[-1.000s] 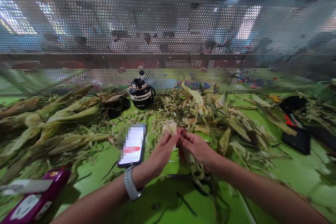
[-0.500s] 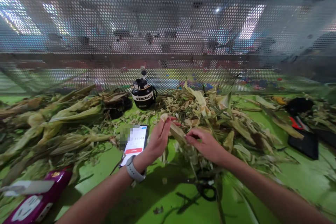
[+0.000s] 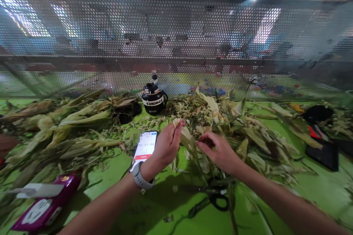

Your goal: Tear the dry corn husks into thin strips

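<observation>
My left hand (image 3: 167,145), with a grey watch on its wrist, holds a pale corn husk (image 3: 187,137) by its upper end between thumb and fingers. The husk hangs down to the right, its lower part merging with loose strips below. Bent fingers of my right hand (image 3: 216,151) come together at the husk's right edge; whether a thin strip is pinched there is hard to see. Below the hands, black-handled scissors (image 3: 217,198) lie on the green table (image 3: 154,213). A phone (image 3: 146,146) showing a timer lies beside my left wrist.
Husk piles lie left (image 3: 74,125) and right (image 3: 248,132). A black jug (image 3: 153,101) stands before the perforated metal screen (image 3: 176,29). A purple tissue pack (image 3: 46,203) is front left, a red-handled cutter (image 3: 316,132) right. Another person's blurred hand (image 3: 7,146) shows at the left edge.
The view has shifted slightly. The husk's lower part hangs further down by the right fingertips. Another person's hand has appeared at the left edge.
</observation>
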Available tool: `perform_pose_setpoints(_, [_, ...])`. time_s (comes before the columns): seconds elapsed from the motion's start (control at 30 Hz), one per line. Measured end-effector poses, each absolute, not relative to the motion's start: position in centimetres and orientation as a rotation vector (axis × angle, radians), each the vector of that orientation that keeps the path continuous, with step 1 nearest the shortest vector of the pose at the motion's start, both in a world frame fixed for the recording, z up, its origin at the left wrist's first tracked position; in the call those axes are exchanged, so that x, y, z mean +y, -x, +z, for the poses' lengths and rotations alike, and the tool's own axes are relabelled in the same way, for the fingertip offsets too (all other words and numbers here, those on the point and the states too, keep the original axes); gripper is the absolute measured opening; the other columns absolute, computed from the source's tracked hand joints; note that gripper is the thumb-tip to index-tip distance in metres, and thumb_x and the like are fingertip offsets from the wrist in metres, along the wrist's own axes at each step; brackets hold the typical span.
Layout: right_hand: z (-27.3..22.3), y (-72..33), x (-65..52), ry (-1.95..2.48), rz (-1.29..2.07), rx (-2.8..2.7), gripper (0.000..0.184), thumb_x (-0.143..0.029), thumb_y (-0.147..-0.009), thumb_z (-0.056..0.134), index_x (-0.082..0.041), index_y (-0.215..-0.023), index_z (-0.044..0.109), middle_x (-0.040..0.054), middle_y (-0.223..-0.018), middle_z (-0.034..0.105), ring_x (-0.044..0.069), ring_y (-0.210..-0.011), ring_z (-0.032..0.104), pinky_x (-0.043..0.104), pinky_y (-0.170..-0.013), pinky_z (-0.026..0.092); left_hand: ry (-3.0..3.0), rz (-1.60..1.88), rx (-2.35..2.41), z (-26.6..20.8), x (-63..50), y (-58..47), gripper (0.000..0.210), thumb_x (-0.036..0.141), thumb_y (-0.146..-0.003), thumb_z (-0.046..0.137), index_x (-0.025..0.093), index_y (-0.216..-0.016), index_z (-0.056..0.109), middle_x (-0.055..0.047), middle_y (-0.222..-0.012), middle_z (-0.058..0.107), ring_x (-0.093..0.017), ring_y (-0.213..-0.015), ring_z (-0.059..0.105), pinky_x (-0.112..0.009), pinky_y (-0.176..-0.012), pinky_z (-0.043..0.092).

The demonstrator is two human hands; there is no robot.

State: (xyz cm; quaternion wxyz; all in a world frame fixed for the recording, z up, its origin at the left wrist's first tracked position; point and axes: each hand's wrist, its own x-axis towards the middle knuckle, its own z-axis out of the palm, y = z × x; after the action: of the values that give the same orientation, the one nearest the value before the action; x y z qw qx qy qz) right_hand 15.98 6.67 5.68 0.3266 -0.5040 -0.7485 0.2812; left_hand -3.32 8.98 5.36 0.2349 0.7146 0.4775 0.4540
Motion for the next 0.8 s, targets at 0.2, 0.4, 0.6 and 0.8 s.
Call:
perform_pose_setpoints(0.2, [4.9,-15.9,6.9,1.367,0.558,-2.074,0.013,-0.031,-0.082,0.056,-0.019,-0.078,0.053,0.0027,-0.078,0.058,0.016,-0.068,0.052,0.028,-0.064,0.041,-1.947,1.210,1.306,5.5,8.7,3.1,0.041,0.037,-0.095,0.031,0.014,-0.115,0.059,-0.011,-0.112,0.067,-0.022,-0.104,0.060,-0.033,-0.094,0.042])
perform_pose_setpoints(0.4, [6.2,-15.9,6.5,1.329,0.706,-2.015,0.015,-0.028,-0.080,0.056,-0.018,-0.069,0.052,0.0012,-0.072,0.055,0.016,-0.069,0.050,0.028,-0.065,0.038,-1.954,1.194,1.361,4.4,9.8,3.3,0.042,0.039,-0.095,0.031,0.015,-0.115,0.058,-0.010,-0.110,0.068,-0.023,-0.103,0.061,-0.034,-0.093,0.042])
perform_pose_setpoints(0.6, [5.3,-15.5,6.7,1.276,1.227,-1.828,0.016,-0.032,-0.076,0.058,-0.017,-0.073,0.056,-0.0002,-0.070,0.053,0.013,-0.064,0.049,0.025,-0.059,0.039,-1.902,1.160,1.376,4.0,10.1,3.2,0.041,0.038,-0.094,0.032,0.014,-0.115,0.058,-0.011,-0.108,0.068,-0.023,-0.102,0.061,-0.033,-0.091,0.043])
perform_pose_setpoints(0.8, [3.8,-14.8,6.6,1.257,0.919,-1.918,0.015,-0.033,-0.078,0.059,-0.018,-0.073,0.059,0.0029,-0.082,0.053,0.016,-0.076,0.053,0.026,-0.064,0.042,-1.826,1.174,1.325,4.7,9.1,2.8,0.040,0.037,-0.094,0.032,0.014,-0.117,0.057,-0.011,-0.112,0.067,-0.021,-0.103,0.060,-0.033,-0.094,0.042])
